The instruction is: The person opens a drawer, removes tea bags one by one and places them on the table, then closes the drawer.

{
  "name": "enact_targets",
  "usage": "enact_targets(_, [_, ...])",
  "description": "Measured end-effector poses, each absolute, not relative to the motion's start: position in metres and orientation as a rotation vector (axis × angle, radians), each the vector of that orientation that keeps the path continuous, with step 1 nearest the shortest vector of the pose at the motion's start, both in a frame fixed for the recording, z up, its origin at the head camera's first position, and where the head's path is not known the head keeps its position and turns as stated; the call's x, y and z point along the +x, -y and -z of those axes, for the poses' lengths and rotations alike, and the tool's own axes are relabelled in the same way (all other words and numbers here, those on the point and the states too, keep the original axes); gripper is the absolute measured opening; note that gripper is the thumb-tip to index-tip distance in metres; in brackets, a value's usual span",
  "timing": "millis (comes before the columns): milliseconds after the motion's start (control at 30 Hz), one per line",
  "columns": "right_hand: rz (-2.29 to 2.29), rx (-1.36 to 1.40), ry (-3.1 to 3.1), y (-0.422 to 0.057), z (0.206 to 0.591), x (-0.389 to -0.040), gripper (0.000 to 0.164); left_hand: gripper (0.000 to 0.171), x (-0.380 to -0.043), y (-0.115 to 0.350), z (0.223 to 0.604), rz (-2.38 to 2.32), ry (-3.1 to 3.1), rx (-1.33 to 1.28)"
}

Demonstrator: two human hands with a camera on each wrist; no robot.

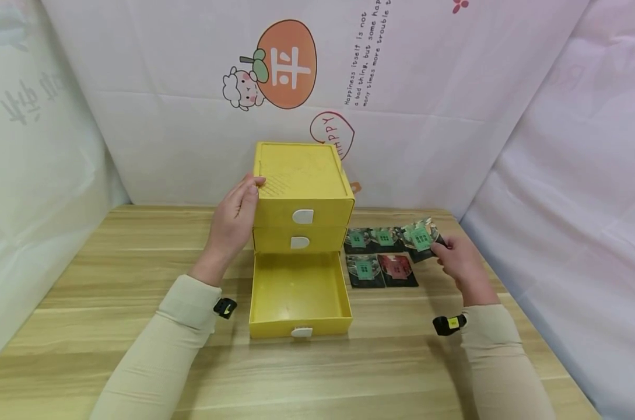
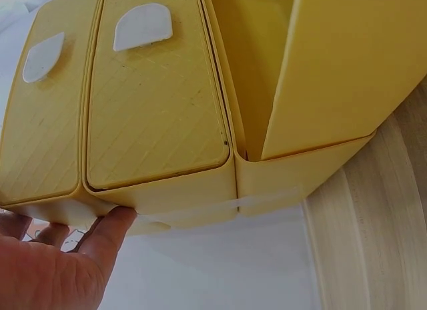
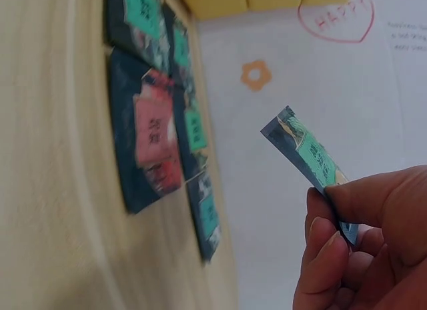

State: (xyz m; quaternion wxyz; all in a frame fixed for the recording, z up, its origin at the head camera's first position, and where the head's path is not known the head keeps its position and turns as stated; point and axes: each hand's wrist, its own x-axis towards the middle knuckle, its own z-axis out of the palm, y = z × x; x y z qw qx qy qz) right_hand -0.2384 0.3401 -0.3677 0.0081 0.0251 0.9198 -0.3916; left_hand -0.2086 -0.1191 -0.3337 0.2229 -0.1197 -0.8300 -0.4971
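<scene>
A yellow three-tier drawer box (image 1: pixel 304 169) stands on the table, its bottom drawer (image 1: pixel 298 286) pulled out with nothing inside. The two upper drawers are closed; each drawer has a white tab. My left hand (image 1: pixel 233 219) rests against the box's left side near the top, fingertips at the upper edge. In the left wrist view, the thumb (image 2: pixel 110 233) touches the side wall. My right hand (image 1: pixel 459 259) pinches a green-labelled black sachet (image 1: pixel 421 238) between thumb and fingers. From the right wrist view, this sachet (image 3: pixel 313 157) is tilted and raised off the table.
Right of the box, several flat sachets lie in two rows: green-labelled sachets (image 1: pixel 363 268) and one red-labelled sachet (image 1: pixel 397 269). The wooden table (image 1: pixel 380 373) is bordered by a printed white cloth (image 1: pixel 191 134) behind and at both sides.
</scene>
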Motion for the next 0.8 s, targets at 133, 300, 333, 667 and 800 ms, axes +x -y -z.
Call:
enact_targets(133, [1.158, 0.151, -2.843, -0.351, 0.377, -0.241, 0.030, 0.055, -0.209, 0.118, 0.333, 1.380, 2.287, -0.318])
enact_targets(300, [1.062, 0.209, -2.815, -0.364, 0.390, -0.245, 0.032, 0.053, -0.209, 0.119, 0.334, 1.365, 2.293, -0.310])
enact_targets(333, [1.045, 0.215, -2.809, -0.366, 0.393, -0.245, 0.033, 0.052, -0.209, 0.118, 0.334, 1.363, 2.294, -0.307])
enact_targets(667, [0.942, 0.267, -2.771, -0.379, 0.411, -0.247, 0.046, 0.048, -0.211, 0.119, 0.335, 1.346, 2.280, -0.312])
enact_targets(800, [0.876, 0.272, -2.771, -0.381, 0.416, -0.247, 0.047, 0.047, -0.212, 0.119, 0.334, 1.342, 2.267, -0.321])
